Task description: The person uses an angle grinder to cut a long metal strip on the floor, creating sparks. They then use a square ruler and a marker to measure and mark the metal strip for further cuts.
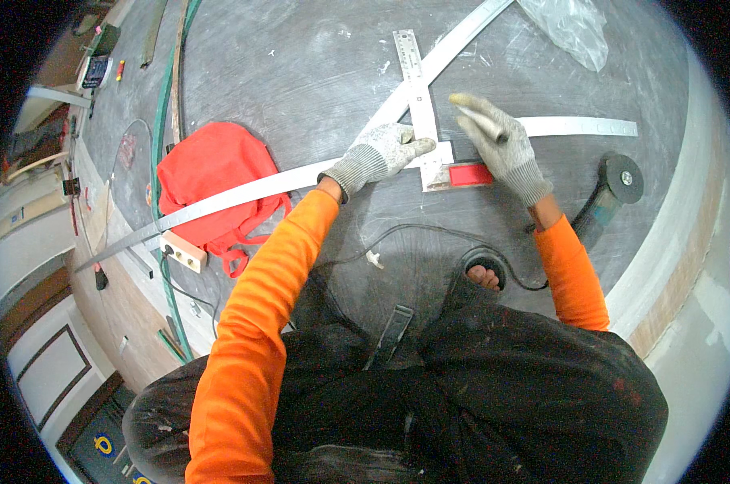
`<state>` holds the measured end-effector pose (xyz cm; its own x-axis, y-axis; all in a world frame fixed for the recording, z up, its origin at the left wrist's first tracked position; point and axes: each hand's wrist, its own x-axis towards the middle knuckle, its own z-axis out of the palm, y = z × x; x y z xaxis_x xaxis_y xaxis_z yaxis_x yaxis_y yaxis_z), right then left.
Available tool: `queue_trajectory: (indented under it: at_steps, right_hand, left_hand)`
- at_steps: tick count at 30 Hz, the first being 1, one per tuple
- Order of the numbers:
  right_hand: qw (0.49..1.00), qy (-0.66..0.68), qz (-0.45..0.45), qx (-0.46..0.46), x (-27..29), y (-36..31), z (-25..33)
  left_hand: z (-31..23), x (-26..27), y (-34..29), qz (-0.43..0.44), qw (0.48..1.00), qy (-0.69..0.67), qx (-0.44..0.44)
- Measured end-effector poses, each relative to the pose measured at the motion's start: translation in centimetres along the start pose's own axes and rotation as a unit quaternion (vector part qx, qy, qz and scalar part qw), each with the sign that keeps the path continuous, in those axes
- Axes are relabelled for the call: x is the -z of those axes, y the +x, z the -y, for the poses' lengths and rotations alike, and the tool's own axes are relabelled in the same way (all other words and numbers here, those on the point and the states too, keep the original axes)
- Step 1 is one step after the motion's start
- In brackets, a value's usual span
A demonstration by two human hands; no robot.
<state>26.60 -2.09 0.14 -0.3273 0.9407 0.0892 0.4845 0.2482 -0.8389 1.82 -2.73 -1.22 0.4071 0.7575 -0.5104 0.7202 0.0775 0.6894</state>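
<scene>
In a grey knit glove, my left hand [385, 153] grips a long pale metal strip [260, 187] near its middle. The thumb reaches to the blade of a steel try square [417, 93], which lies across the strip. The square's stock with a red panel [470, 174] sits below the strip's near edge. My right hand [506, 153], also gloved, is raised just right of the square, its fingers closed around a light pen-like marker [484, 124] with a dark end. A second metal strip [461, 44] runs diagonally to the far right, passing by the square's blade.
An angle grinder [611, 189] lies at the right. The long strip passes over a red bag [220, 177] at the left, near a power strip [183, 252]. A black cord [429, 227] crosses the floor before my foot. Clear plastic [573, 31] lies far right.
</scene>
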Motion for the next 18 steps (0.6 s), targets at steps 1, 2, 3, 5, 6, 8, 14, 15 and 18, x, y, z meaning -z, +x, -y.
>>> queue_trajectory:
  at_steps: [1, 2, 3, 5, 6, 8, 14, 15, 18]
  right_hand:
    - [0.998, -0.044, 0.03, 0.041, 0.6, -0.8, -0.2]
    - [0.991, -0.088, 0.061, 0.082, 1.2, -1.7, -0.9]
    - [0.98, -0.132, 0.09, 0.121, 1.7, -2.8, -1.5]
    - [0.978, -0.134, 0.139, 0.086, 2.0, -4.2, -0.6]
    - [0.975, -0.146, 0.159, 0.056, 2.3, -4.6, 0.6]
    - [0.975, -0.144, 0.155, 0.064, 2.0, -5.3, 0.6]
    - [0.963, -0.197, 0.143, 0.117, -0.1, -7.3, -1.1]
    - [0.964, -0.193, 0.136, 0.123, -0.8, -7.6, -1.4]
    - [0.981, -0.133, 0.08, 0.119, -1.4, -9.0, -3.0]
  left_hand:
    - [0.2, -0.2, 0.0, -0.01, 1.0, 0.0, -0.014]
    - [0.4, -0.3, 0.1, -0.02, 0.999, 0.0, -0.027]
    - [0.2, -0.3, 0.2, -0.012, 1.0, 0.004, -0.022]
    - [-0.1, 0.1, 0.1, 0.0, 1.0, 0.014, -0.007]
    - [0.1, 0.0, 0.3, 0.004, 1.0, 0.006, -0.01]
    - [0.5, -0.2, 0.3, 0.012, 1.0, -0.009, -0.015]
    - [0.0, -0.1, -0.9, 0.009, 0.992, 0.097, -0.078]
    - [0.1, 0.2, -1.3, 0.009, 0.99, 0.11, -0.085]
    - [-0.1, 0.7, -1.9, 0.022, 0.993, 0.081, -0.085]
